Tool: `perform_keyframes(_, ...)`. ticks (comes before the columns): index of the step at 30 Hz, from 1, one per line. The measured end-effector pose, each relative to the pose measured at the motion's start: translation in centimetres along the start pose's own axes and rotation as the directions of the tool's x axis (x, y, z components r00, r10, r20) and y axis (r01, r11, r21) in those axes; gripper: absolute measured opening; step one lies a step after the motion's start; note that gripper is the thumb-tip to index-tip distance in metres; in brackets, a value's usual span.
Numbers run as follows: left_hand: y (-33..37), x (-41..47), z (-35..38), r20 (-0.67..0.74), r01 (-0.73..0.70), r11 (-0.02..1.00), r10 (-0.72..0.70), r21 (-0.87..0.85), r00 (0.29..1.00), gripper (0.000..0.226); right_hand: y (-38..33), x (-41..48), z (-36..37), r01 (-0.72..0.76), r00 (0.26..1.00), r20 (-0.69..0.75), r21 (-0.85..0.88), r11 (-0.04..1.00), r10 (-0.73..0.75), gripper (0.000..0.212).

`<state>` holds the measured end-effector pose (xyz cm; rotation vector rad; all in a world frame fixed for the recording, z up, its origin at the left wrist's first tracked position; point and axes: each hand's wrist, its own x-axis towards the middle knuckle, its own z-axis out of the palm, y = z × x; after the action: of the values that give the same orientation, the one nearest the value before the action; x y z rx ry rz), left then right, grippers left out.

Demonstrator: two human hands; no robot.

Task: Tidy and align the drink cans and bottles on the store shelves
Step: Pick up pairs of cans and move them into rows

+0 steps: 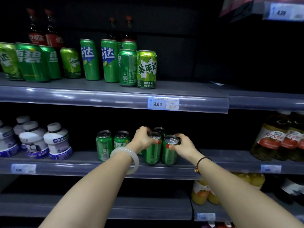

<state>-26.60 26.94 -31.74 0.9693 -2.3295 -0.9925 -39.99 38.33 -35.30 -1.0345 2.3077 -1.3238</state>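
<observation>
— Which step is this?
— Squaring up the front pair on the grey metal shelf [82, 168]. The left hand [142, 139] grips a tall green aluminium can [153, 152] by its rim. The right hand [185, 143] pinches the top of a second green can [169, 153] just beside it.
— And next?
— Probably sliding both level with the two green cans [104, 145] left of the left hand, labels forward.

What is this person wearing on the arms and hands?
No sleeves show; both forearms are bare. The left hand has a pale, milky bangle at the wrist; the right hand has a thin dark cord bracelet with a small gold charm. Both thumbnails are painted red.
</observation>
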Motion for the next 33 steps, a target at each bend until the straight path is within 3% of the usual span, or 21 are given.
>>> perform_keyframes(10,-0.4,0.2,1.6,0.007,0.034,0.999,-0.033,-0.008,0.999,0.049,0.6,0.7,0.2,-0.029,0.999,-0.026,0.002,1.000,0.029,0.061)
perform_keyframes(19,-0.7,0.5,1.8,-0.038,0.086,0.995,-0.084,0.055,0.996,0.059,0.5,0.4,-0.1,-0.109,0.992,0.064,-0.033,0.993,0.111,0.072)
perform_keyframes(22,-0.8,0.5,1.2,-0.018,0.095,0.992,-0.094,0.080,0.995,0.053,0.2,0.4,-0.4,-0.137,0.985,0.103,-0.055,0.989,0.142,0.076)
perform_keyframes(28,-0.2,-0.6,-1.2,0.159,0.171,0.967,-0.202,0.190,0.966,0.048,-1.1,-0.4,-1.4,-0.170,0.968,0.139,-0.249,0.954,0.209,0.061)
perform_keyframes(31,1.1,-1.6,-3.4,0.355,0.199,0.939,-0.295,0.281,0.887,0.045,-2.8,-1.5,-2.9,-0.155,0.948,0.199,-0.395,0.905,0.249,0.029)
perform_keyframes(33,2.2,-2.1,-5.1,0.437,0.197,0.930,-0.324,0.311,0.839,0.049,-4.5,-2.3,-3.9,-0.105,0.934,0.256,-0.466,0.878,0.248,0.027)
